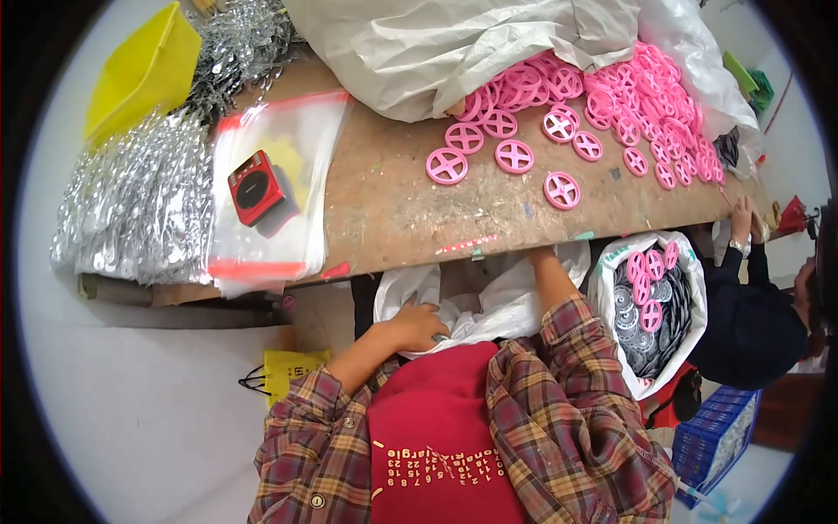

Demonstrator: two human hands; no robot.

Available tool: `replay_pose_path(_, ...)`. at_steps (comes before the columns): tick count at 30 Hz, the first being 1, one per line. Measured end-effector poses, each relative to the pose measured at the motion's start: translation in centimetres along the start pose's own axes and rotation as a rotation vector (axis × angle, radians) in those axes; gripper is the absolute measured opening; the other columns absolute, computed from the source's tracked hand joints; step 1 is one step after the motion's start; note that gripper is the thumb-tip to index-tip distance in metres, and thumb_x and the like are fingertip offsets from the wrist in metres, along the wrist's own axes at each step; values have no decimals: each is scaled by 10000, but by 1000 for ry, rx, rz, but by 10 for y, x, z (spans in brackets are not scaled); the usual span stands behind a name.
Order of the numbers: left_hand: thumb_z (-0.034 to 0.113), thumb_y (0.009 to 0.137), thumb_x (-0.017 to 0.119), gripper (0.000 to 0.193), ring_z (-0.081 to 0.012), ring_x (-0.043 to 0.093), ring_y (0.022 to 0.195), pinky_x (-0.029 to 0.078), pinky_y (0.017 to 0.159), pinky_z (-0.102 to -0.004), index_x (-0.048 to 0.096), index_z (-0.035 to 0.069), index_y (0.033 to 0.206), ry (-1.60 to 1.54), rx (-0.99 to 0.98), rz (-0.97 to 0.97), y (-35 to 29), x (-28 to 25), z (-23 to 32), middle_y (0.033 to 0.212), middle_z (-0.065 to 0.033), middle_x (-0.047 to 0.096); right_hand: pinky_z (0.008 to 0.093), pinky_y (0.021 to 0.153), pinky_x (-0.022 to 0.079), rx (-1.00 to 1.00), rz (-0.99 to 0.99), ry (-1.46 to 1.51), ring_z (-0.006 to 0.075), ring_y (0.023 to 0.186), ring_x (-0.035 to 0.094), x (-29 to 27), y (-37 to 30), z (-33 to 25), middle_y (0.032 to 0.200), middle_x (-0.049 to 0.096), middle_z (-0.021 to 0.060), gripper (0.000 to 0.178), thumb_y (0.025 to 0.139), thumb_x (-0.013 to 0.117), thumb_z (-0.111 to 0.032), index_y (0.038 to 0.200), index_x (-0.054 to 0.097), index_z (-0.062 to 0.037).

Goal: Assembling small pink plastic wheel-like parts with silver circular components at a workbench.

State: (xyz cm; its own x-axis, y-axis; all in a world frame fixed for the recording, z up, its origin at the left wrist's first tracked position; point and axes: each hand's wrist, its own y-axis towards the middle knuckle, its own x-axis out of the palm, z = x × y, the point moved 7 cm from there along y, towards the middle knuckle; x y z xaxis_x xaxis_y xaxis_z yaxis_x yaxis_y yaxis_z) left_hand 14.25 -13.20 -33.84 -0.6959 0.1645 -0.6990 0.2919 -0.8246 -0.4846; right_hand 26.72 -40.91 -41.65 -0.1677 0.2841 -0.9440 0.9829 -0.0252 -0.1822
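My left hand (pixel 414 329) is at the near left rim of a white woven sack (pixel 502 321), which hangs open between my body and the table. Its fingers are bent over the sack's edge and grip it, and a small grey bit shows by the fingertips. My right forearm (pixel 553 281) reaches forward over the sack's right side. The right hand itself is hidden beneath the table edge, so its fingers do not show. Above, on the wooden table (pixel 384 188), lie loose pink spoked rings (pixel 561 189), with a large heap of them (pixel 650 109) behind.
Right of my arm, another white sack (pixel 602 306) holds grey discs and several pink rings. A person's hand (pixel 742 218) rests at the table's right end. At left are a red radio (pixel 255 188) on clear plastic bags, silvery strips (pixel 131 205) and a yellow bin (pixel 144 70).
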Motion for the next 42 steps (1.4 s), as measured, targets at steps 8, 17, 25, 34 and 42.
replay_pose_path(8, 197, 759, 595, 397, -336, 449, 1246, 329, 1052, -481, 631, 93, 1140, -366, 258, 177, 27, 13, -17, 1171, -145, 605, 431, 1115, 252, -14, -30, -31, 320, 1323, 363, 11, -43, 23, 1428, 419, 132, 519, 900, 472, -389, 1323, 479, -88)
replay_pose_path(17, 171, 837, 646, 517, -320, 510, 1183, 372, 1018, -390, 496, 47, 1315, -1124, -188, 603, 11, 3, -80, 1283, -169, 548, 396, 1061, 333, -34, 393, 130, 313, 1235, 468, -17, -89, -23, 1322, 523, 156, 412, 851, 595, -223, 1216, 562, -34)
replay_pose_path(25, 181, 847, 666, 450, -232, 554, 1125, 464, 930, -387, 541, 58, 1261, -1520, -49, 717, 29, -12, -65, 1211, -90, 590, 412, 939, 447, 151, 462, 377, 396, 1068, 569, -10, -97, 81, 1238, 543, 229, 556, 796, 652, -141, 1288, 437, 3)
replay_pose_path(34, 28, 900, 534, 344, -276, 581, 1113, 492, 944, -423, 520, 55, 1242, -2015, -17, 782, 18, -30, -76, 1223, -128, 587, 582, 989, 327, -182, -309, -178, 359, 1241, 425, -40, -173, -70, 1328, 502, 97, 585, 732, 715, -361, 1272, 546, -214)
replay_pose_path(42, 116, 904, 587, 399, -220, 592, 1084, 477, 941, -342, 500, 3, 1276, -1465, -204, 382, 31, -52, 18, 1194, -129, 599, 363, 922, 452, -81, 100, 687, 287, 1077, 580, -155, -229, -35, 1188, 606, 154, 414, 863, 631, -210, 1245, 565, -65)
